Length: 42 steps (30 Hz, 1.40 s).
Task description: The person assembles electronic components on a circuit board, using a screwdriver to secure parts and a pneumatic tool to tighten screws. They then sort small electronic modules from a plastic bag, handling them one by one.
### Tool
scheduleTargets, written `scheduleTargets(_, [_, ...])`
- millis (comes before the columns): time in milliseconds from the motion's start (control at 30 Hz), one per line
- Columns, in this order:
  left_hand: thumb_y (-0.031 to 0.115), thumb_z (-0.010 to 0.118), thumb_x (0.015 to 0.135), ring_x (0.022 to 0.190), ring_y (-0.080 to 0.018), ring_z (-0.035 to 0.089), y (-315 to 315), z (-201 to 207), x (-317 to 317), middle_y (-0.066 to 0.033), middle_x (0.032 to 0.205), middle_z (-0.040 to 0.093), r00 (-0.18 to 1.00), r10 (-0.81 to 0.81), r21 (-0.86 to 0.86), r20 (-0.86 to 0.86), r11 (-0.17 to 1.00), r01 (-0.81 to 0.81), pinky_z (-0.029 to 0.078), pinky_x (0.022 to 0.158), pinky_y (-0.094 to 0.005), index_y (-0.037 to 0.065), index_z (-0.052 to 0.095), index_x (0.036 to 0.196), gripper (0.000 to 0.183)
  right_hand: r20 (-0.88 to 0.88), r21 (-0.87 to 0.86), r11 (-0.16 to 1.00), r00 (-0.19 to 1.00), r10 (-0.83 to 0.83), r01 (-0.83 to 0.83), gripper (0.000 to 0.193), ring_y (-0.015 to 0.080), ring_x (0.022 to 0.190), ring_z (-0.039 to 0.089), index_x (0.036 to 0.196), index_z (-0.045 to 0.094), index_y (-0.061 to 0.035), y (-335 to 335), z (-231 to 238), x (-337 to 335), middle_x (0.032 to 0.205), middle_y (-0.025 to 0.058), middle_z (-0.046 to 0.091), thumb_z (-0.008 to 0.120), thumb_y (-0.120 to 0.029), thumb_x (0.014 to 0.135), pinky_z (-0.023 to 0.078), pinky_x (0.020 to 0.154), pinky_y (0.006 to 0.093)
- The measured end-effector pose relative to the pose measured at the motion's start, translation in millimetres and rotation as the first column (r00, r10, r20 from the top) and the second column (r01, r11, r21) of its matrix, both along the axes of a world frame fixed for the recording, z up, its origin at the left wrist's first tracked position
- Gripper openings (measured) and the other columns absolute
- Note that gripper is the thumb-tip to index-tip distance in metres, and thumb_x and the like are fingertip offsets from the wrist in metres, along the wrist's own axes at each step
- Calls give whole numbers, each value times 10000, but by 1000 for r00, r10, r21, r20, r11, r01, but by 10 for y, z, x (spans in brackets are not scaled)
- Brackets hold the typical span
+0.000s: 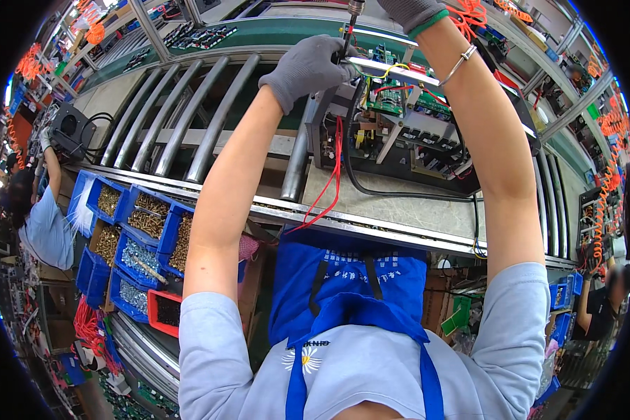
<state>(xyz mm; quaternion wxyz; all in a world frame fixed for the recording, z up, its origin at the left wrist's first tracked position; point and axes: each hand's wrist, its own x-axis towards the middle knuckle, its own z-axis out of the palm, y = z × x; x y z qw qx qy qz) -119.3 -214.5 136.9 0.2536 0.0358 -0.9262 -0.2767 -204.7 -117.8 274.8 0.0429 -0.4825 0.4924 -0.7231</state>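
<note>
- Grey-gloved, your left hand (306, 68) has its fingers closed around the driver bit (348, 38), just above the open chassis (399, 133) on the surface.
- Your right hand (409, 10) grips the driver (355, 7) directly above; the bit runs vertically.

This is a factory assembly line for electronics. A long conveyor of grey metal rollers (189, 119) runs past the work station, edged by a steel rail (371, 227). Blue plastic bins filled with brass-coloured screws (143, 217) sit beside it. An open black metal chassis with green circuit boards and coloured wiring (399, 119) rests on the line. Orange coiled air hoses (612, 161) hang overhead, and another worker in a light blue shirt (45, 224) stands at the next station.
</note>
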Motion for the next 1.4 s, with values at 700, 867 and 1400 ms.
scheduleTargets(700, [469,730,834,553,-105,523,231,-207,-233,-30,585,607,920,315,246,-233,934,-258,404,541,-299,39,748,786,433,19,66,994,996,82,-83,93,118,427,483,782,586,-33,-107,20,-49,602,53,561,622,-116,801,370,381,279])
scheduleTargets(867, [471,749,802,552,-166,570,303,-151,-211,-60,577,617,920,345,279,-186,916,-287,433,555,-337,67,743,744,408,-6,77,991,994,112,-112,100,120,416,479,773,573,-47,-96,29,-31,602,46,552,622,-123,813,358,370,283])
scheduleTargets(1400, [490,748,804,610,-122,586,300,-131,-213,-33,620,637,930,320,215,-179,935,-281,464,611,-304,44,758,821,446,28,197,966,986,164,-166,102,111,474,506,829,594,-52,-139,103,-205,641,43,568,633,-146,827,360,384,269])
